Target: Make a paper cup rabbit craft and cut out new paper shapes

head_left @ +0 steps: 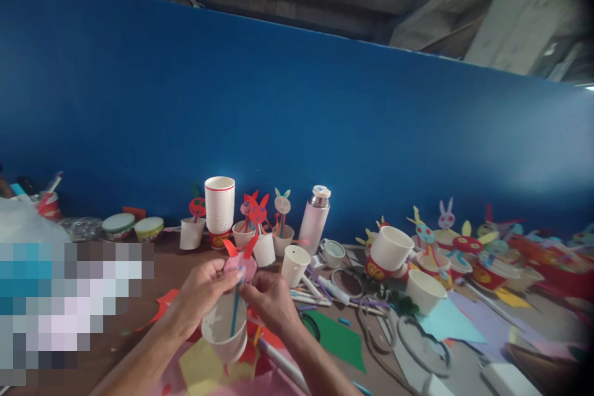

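Observation:
A pink paper head (240, 266) with two red ears stands over a white paper cup (224, 329), joined to a blue strip (235, 312) that runs down into the cup. My left hand (204, 291) pinches the left and lower edge of the pink head. On the right, my right hand (270, 298) has its fingers closed at the blue strip just below the head. The cup rests over yellow paper (199, 368) and pink paper.
Stacked white cups (219, 205), cups with paper animal heads and a pink thermos (314, 221) line the blue wall. Pens, green paper (336, 337), grey cable loops and more cups (425, 292) lie to the right. Two round tubs (119, 226) stand at the left.

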A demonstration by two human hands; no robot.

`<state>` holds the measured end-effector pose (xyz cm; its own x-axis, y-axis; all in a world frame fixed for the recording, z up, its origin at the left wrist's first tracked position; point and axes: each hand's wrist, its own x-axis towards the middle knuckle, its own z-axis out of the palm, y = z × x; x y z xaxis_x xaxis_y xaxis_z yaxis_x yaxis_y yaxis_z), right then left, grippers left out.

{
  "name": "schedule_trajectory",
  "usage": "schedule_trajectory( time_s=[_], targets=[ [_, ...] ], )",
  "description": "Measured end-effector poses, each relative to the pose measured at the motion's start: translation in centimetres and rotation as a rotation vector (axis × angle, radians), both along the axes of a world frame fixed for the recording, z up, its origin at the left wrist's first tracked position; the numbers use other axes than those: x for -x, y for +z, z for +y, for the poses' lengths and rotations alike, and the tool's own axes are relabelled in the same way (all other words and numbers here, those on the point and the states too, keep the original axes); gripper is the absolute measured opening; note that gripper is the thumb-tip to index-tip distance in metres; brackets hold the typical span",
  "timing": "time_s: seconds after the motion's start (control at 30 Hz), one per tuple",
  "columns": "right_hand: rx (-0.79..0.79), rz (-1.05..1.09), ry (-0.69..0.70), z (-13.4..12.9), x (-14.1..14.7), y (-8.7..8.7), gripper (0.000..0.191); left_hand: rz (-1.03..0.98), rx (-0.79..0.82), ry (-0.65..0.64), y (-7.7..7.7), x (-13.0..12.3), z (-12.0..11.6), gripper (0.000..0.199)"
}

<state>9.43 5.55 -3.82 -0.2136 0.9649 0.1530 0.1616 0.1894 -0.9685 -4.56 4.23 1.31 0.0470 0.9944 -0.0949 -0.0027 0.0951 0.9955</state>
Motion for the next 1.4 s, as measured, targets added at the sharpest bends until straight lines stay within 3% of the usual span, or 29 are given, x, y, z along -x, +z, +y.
schedule_trajectory(
  time_s=[0.23, 0.37, 0.63, 1.0, 1.17, 1.4],
  targets=[
    [0.036, 0.116, 0.098, 0.6, -0.9, 0.9, 0.027, -0.007, -0.004, -0.019, 0.1, -0.2, -0.1, 0.028],
    [-0.002, 0.234, 0.035, 0.5, -1.4, 1.6, 0.025, 0.068, -0.044, 0.009, -0.3, -0.1, 0.0, 0.023],
    [-0.028, 0.147, -0.042, -0.6, -0.5, 3.5, 0.011, 0.236, -0.134, 0.017, -1.7, -0.1, 0.4, 0.024],
    [-0.180, -0.093, -0.143, -0.3, -1.0, 1.9, 0.008, 0.242, -0.107, -0.015, -1.0, -0.6, 0.0, 0.031],
    [-0.136, -0.048, -0.127, -0.2, -0.8, 1.7, 0.007, 0.201, -0.097, -0.041, -0.8, -0.5, 0.1, 0.029],
    [-0.041, 0.073, -0.016, -0.1, -0.9, 2.7, 0.006, 0.180, -0.072, -0.040, -1.1, 0.0, 0.2, 0.026]
  ],
)
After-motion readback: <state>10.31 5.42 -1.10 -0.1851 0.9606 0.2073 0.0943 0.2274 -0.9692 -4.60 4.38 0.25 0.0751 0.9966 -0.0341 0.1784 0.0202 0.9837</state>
